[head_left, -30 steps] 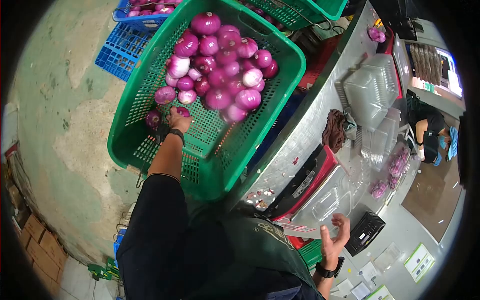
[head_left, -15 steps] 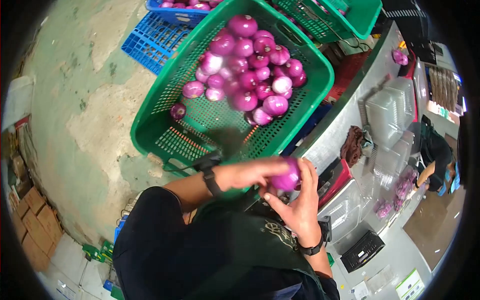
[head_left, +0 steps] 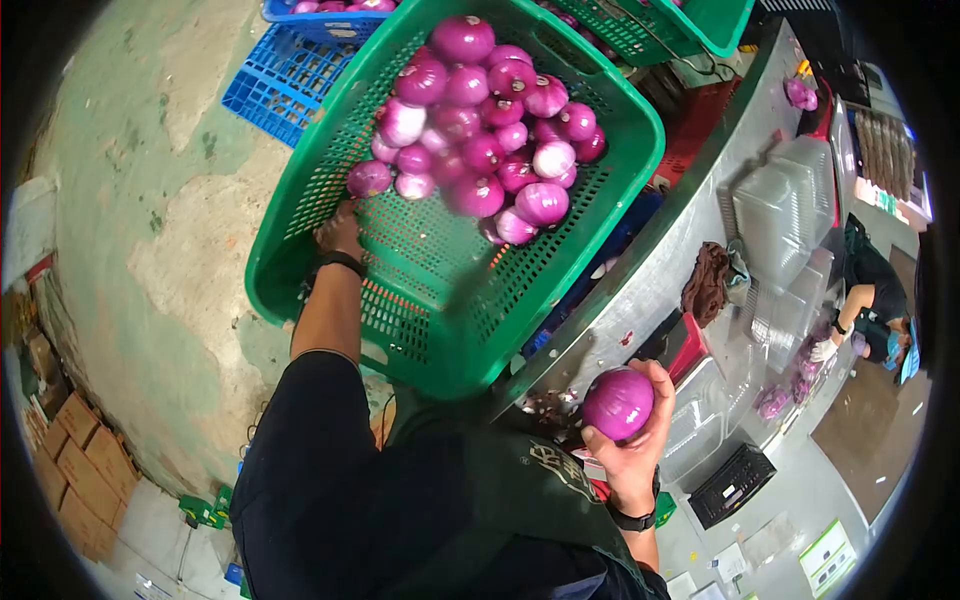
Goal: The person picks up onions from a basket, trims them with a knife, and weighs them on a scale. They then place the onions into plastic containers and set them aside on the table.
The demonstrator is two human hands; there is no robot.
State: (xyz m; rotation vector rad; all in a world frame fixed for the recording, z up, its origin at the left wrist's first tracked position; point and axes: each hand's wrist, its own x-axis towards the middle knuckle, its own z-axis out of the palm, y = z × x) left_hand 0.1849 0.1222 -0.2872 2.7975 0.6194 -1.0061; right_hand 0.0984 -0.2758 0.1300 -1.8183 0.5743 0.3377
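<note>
My right hand (head_left: 632, 455) holds a peeled red onion (head_left: 618, 404) over the metal table's edge, fingers and thumb around its sides. My left hand (head_left: 340, 232) reaches down into the green crate (head_left: 272, 265), at its left wall. Its fingers are curled, and whatever they close on is hidden beneath them. Just beyond it lies a purple onion (head_left: 369, 178). A heap of peeled red onions (head_left: 466, 87) fills the far part of the crate, glossy purple with a few paler ones.
A metal table (head_left: 655, 262) runs along the right, with clear plastic trays (head_left: 775, 225) and a brown cloth (head_left: 706, 283). A blue crate (head_left: 280, 85) and a second green crate (head_left: 725, 25) stand farther off. At the right, a co-worker (head_left: 872, 290) handles onions.
My left hand has left the onion and moved left into the crate, covering where a small onion lay. My right hand keeps the onion, now lower and farther right.
</note>
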